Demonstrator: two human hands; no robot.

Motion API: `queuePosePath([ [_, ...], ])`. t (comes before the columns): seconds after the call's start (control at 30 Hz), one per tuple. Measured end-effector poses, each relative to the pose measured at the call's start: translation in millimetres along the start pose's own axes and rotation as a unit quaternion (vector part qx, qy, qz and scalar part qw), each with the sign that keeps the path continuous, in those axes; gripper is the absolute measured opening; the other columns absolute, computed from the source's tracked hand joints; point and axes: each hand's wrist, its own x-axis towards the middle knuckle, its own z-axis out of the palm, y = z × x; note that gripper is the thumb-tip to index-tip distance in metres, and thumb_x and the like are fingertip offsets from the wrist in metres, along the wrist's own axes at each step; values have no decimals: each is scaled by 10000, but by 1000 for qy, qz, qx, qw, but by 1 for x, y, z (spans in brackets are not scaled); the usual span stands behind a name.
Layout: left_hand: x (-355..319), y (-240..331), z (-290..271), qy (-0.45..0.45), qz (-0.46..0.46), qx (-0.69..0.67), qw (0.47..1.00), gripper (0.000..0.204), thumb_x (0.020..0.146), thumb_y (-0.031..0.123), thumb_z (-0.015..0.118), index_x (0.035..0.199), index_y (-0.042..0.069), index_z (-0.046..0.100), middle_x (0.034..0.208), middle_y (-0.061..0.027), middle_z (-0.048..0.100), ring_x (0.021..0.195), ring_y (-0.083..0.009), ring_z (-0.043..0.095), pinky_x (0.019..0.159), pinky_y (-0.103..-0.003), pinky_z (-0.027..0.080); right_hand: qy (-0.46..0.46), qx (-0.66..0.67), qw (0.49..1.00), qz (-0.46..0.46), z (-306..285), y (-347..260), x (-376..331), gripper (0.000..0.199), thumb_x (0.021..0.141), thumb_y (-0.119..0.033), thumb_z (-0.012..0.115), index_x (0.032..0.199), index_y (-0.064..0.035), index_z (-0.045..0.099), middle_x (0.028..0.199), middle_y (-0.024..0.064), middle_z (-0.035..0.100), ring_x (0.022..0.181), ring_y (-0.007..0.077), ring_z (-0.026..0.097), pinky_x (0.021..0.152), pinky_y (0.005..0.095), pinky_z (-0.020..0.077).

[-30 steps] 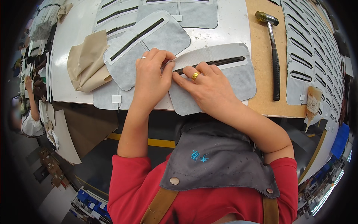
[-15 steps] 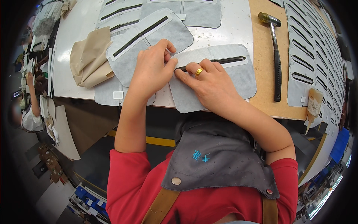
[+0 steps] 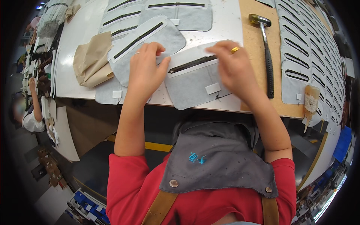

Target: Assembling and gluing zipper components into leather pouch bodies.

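Left grey panel (image 3: pixel 169 37) on desk (image 3: pixel 225 22): dark zipper strip (image 3: pixel 138 40) already in, looks done. Near panel (image 3: pixel 191 86), middle, by desk edge: second strip (image 3: pixel 192 64) lies along slot too, so mostly there imo; right end hidden, can't tell if settled. Left hand (image 3: pixel 147 69) half-open, thumb spread, tip right by near panel. Right hand (image 3: pixel 237 69) bent over its right end, blurry, can't tell if gripping.

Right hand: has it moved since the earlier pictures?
Yes. Judged against the hammer, the right hand has moved rightward, closer to it, and slightly up the picture.
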Motion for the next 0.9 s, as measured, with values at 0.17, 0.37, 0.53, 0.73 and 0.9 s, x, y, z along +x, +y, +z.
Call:
queuePosePath([
  [0.17,-7,48,22,-10,65,-38,997,168,803,91,658,965,61,623,1025,-93,593,988,-281,568,842,-391,391,66,82,964,242,-39,46,-17,153,900,-41,540,1015,-17,639,960,135,634,868,280,608,781,344,490],
  [0.37,2,81,72,-27,171,-53,983,292,838,98,624,1129,71,621,1152,-56,573,1051,-261,536,863,-399,380,-7,93,960,262,-27,38,-21,114,885,-56,583,966,-9,648,934,136,626,888,286,599,791,359,489],
  [0.53,8,87,79,-38,170,17,985,316,843,112,613,1157,81,616,1152,-34,564,1044,-260,527,846,-398,381,4,-23,990,139,-19,35,-33,116,818,-19,618,927,-12,659,936,107,603,911,281,575,794,378,484],
  [0.73,11,87,79,-59,164,42,984,339,852,117,595,1190,117,606,1150,-31,555,1059,-252,511,851,-400,376,-6,-57,992,109,-18,31,-37,186,787,-28,632,972,-21,654,953,91,602,903,264,566,782,365,481],
  [0.9,11,87,80,-60,153,38,986,349,866,123,576,1215,137,595,1151,-38,544,1055,-253,503,881,-399,367,-8,-66,992,104,-16,29,-41,235,778,-34,637,1013,-29,644,972,89,597,904,265,557,777,368,476],
])
